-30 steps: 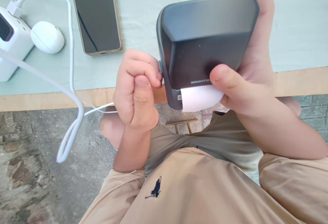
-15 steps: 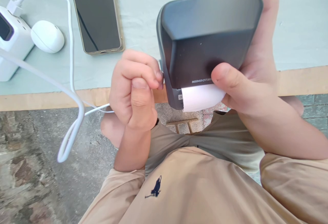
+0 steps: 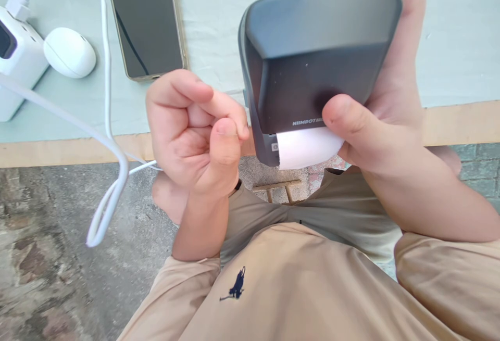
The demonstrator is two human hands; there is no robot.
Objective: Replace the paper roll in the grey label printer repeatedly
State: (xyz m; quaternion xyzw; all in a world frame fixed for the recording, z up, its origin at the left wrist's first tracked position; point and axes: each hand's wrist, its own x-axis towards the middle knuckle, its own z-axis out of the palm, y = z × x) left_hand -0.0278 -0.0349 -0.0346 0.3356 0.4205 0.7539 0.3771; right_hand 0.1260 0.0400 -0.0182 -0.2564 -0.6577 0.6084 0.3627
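A dark grey label printer (image 3: 320,54) marked NIIMBOT is held up over the table's front edge. My right hand (image 3: 375,117) grips it from the right side, thumb across its lower front. A strip of white paper (image 3: 304,148) sticks out below the printer's front lip. Just left of the printer is my left hand (image 3: 195,133), palm turned up, with thumb and a fingertip pressed together near the printer's lower left side. Whatever may be between those fingertips is too small to make out.
On the pale green cloth (image 3: 219,18) lie a phone (image 3: 146,18), a white rounded case (image 3: 69,52) and a white charging block (image 3: 19,65). A white cable (image 3: 107,70) loops over the wooden table edge (image 3: 78,148) at left.
My left hand has shifted slightly left, and its upper fingers have uncurled while the thumb stays against a fingertip. The printer and my right hand have hardly moved.
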